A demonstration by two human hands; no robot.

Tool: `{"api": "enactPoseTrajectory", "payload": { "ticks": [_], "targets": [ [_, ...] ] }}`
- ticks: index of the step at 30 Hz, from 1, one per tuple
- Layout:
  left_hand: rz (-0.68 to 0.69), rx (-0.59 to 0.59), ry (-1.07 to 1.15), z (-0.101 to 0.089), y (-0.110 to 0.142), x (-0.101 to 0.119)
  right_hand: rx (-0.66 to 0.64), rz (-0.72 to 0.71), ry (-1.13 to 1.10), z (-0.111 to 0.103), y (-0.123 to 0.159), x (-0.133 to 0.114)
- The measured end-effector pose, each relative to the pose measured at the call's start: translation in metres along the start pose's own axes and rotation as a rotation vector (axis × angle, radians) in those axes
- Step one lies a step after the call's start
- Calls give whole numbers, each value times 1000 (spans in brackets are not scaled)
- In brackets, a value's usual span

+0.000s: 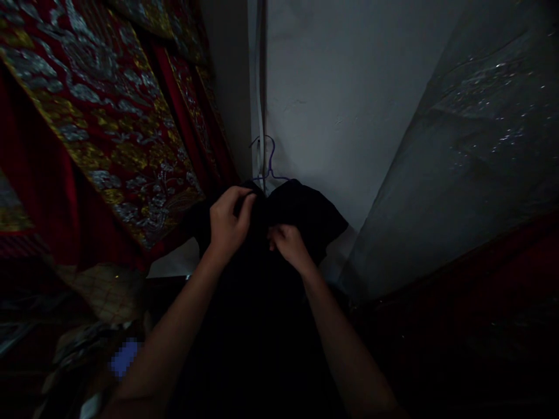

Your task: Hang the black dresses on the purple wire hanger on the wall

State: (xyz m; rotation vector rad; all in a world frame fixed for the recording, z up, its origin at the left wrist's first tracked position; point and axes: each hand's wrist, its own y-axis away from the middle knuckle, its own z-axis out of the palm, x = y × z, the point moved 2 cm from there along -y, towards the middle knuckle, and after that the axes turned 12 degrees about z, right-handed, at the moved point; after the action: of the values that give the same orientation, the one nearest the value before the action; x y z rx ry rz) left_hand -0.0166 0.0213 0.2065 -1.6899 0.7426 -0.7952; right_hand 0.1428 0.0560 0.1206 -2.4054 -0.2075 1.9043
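A black garment (305, 215) hangs on a thin blue wire hanger (271, 160) against a pale wall. My left hand (227, 221) is closed, pinching the cloth near the collar just below the hanger's hook. My right hand (290, 245) is also closed on the black cloth, a little lower and to the right, at the front of the neckline. The garment's lower part runs down between my forearms into darkness and is hard to make out.
Red fabric with gold and silver embroidery (109, 116) hangs close on the left. A grey sparkling cloth (471, 151) slants down on the right. The pale wall (340, 87) is behind. A cluttered dark heap (87, 343) lies at lower left.
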Motion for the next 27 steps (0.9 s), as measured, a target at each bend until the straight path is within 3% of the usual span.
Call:
{"api": "enactPoseTrajectory", "payload": {
  "ticks": [3, 6, 10, 12, 14, 17, 19, 21, 24, 27],
  "targets": [
    [-281, 309, 91, -32, -4, -30, -63, 75, -78, 8, 13, 27],
    [-574, 635, 249, -56, 21, -67, -78, 68, -218, 2, 39, 31],
    [-851, 741, 348, -56, 94, -86, -81, 53, -278, -11, 63, 18],
    [-1052, 701, 426, -45, 134, -81, -81, 53, -272, -12, 67, 20],
    [-1169, 646, 481, -32, 161, -71, -100, 80, -234, -10, 68, 30],
    [-1228, 600, 618, -18, 169, -51, -107, 126, -91, -5, 68, 52],
    [-1169, 535, 729, -10, 158, -32, -73, 100, -4, 0, 69, 60],
    [-1040, 362, 770, -2, 143, -8, -113, 31, 15, 9, 72, 59],
    [-796, 35, 666, 10, 125, 28, -231, -70, -88, 28, 76, 49],
    [-564, -79, 512, 12, 116, 45, -231, -24, -210, 35, 75, 43]
  ]
}}
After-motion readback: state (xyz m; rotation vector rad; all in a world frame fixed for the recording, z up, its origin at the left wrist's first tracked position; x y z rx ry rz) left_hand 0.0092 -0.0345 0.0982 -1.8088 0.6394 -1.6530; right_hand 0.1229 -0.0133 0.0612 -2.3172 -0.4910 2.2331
